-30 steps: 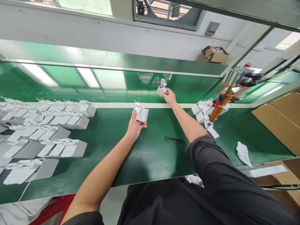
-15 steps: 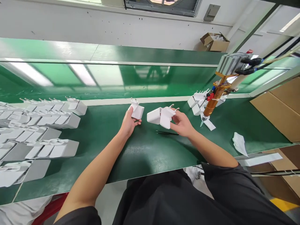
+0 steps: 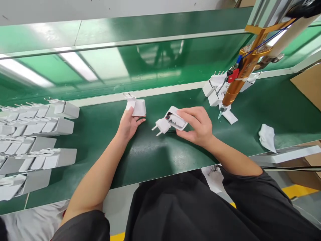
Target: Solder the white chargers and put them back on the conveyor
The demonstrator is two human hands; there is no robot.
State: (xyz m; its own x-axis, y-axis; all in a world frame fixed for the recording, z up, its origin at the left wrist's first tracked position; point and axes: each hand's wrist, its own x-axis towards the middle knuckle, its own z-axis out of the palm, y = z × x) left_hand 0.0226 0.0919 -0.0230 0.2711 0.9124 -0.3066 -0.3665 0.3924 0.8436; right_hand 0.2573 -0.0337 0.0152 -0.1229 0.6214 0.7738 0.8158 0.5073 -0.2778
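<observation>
My left hand (image 3: 127, 125) grips a white plug charger (image 3: 139, 107), its two-pin plug piece tilted up at the far side. In my right hand (image 3: 198, 126) is a second white charger (image 3: 177, 118), held between thumb and fingers. Its housing is open toward me, with small dark and red parts showing inside. The plug cap (image 3: 163, 125) hangs out at its left, pins pointing left. Beneath that charger lie dark tweezers (image 3: 171, 132), mostly hidden. The two chargers are apart, both above the green bench (image 3: 147, 160).
Rows of white chargers (image 3: 62, 157) stand at the left. On the right hangs an orange dispenser (image 3: 234, 85) with a pale nozzle, more chargers (image 3: 214, 90) behind it. A crumpled white paper (image 3: 267, 137) lies near the bench edge, a cardboard box (image 3: 307, 83) beyond.
The right hand's charger has been turned, so its open side and inner parts now show and its plug cap points left. My left hand has shifted left in view; the camera has moved.
</observation>
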